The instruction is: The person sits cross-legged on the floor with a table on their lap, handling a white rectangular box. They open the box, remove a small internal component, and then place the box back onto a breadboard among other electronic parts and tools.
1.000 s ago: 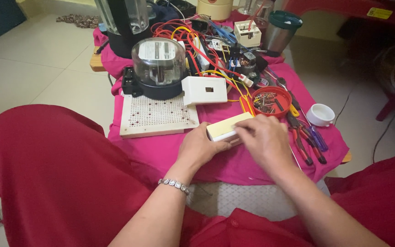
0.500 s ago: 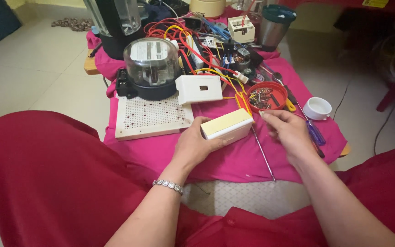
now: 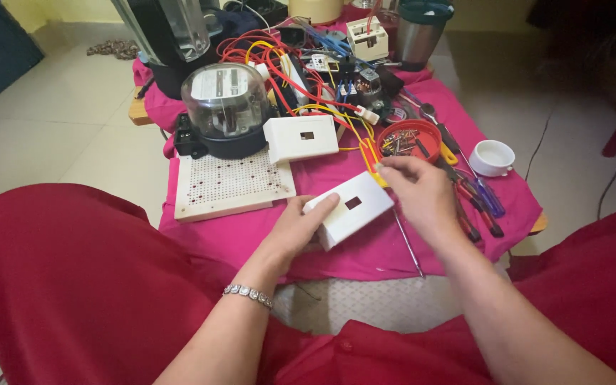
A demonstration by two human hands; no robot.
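My left hand (image 3: pixel 295 228) holds a white plastic box (image 3: pixel 351 208) with a small dark rectangular slot, tilted face up over the pink cloth. My right hand (image 3: pixel 416 192) hovers just right of the box, thumb and forefinger pinched together near the rim of a red bowl (image 3: pixel 409 130) of small screws; whether a screw sits between the fingertips is too small to tell. A thin metal rod (image 3: pixel 408 244) lies on the cloth below the right hand.
A perforated white board (image 3: pixel 231 184), a second white slotted box (image 3: pixel 301 137), a glass-domed meter (image 3: pixel 225 103), tangled red and yellow wires (image 3: pixel 288 60), screwdrivers and pliers (image 3: pixel 480 196), a white cup (image 3: pixel 492 157) and a metal tumbler (image 3: pixel 419 32) crowd the low pink-covered table (image 3: pixel 336 253).
The left hand has turned the white box so its slotted face points up. The right hand came off the box, went to the red bowl and is drawing back with fingers pinched.
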